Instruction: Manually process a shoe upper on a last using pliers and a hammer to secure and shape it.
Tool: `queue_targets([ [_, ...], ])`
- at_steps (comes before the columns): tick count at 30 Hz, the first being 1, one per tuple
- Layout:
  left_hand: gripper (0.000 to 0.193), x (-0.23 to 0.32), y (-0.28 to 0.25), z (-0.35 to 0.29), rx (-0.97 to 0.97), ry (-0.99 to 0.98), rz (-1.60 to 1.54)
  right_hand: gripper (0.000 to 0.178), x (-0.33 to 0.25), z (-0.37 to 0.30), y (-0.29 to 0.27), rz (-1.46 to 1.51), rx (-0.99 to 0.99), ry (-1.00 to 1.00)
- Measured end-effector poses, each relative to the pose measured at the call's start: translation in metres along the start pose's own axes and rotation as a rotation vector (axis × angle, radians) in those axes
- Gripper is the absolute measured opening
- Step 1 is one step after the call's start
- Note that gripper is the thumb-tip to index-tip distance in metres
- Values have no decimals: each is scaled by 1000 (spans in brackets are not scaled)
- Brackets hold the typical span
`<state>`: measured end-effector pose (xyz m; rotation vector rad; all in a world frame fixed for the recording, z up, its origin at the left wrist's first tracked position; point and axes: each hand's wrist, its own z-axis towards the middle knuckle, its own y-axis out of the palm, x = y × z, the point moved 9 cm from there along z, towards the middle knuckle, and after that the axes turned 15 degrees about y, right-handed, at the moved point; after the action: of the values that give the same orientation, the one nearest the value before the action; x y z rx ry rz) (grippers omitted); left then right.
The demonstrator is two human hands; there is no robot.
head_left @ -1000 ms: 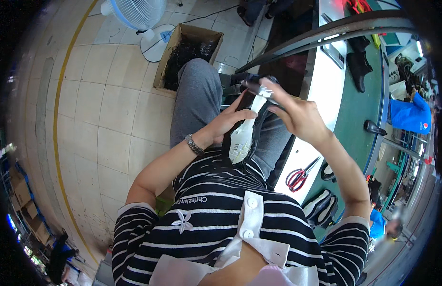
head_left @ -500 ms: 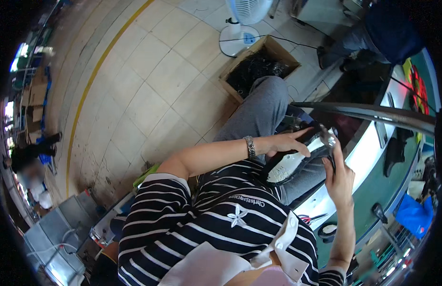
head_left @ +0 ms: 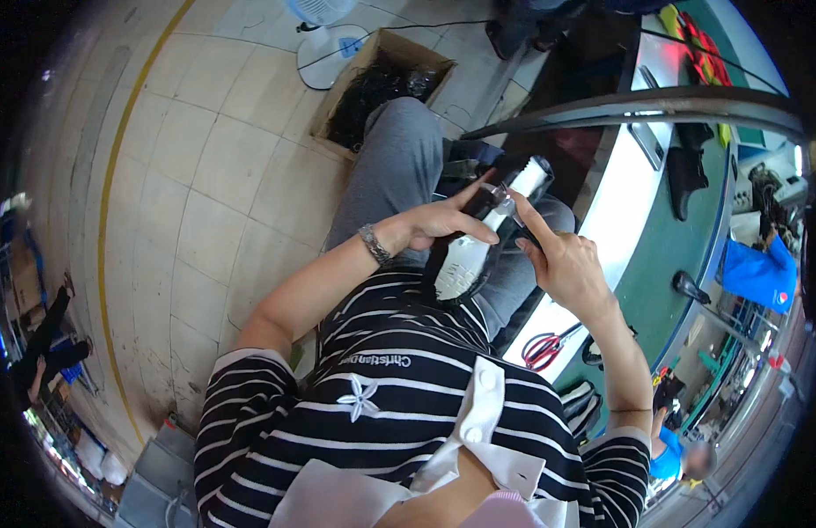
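A dark shoe with a white underside lies sole up over my lap, tilted, its narrower end pointing away from me. My left hand is closed round its left side, thumb across the white sole. In my right hand is a metal hand tool with a dark handle, its exact kind hard to make out. The tool's head rests at the narrow middle of the sole, with my forefinger stretched along it. My right fingers partly hide the handle.
Along my right runs a workbench with a white edge and green top. Red-handled scissors, a phone and dark shoe parts lie there. A curved dark bar crosses ahead. Beyond my knee stand a cardboard box and a fan.
The tool's head has moved from near the far end of the sole to its middle. The whole view has shifted, showing more of the bench. My left hand still grips the shoe.
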<state>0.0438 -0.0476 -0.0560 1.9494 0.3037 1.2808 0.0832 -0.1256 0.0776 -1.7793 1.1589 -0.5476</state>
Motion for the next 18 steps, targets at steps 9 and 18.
queue_targets([
  [9, 86, 4, 14, -21, 54, 127, -234, 67, 3, -16, 9, 110, -54, 82],
  [18, 57, -27, 24, -43, 160, 147, -469, 81, -55, -56, 8, -218, -64, -122],
])
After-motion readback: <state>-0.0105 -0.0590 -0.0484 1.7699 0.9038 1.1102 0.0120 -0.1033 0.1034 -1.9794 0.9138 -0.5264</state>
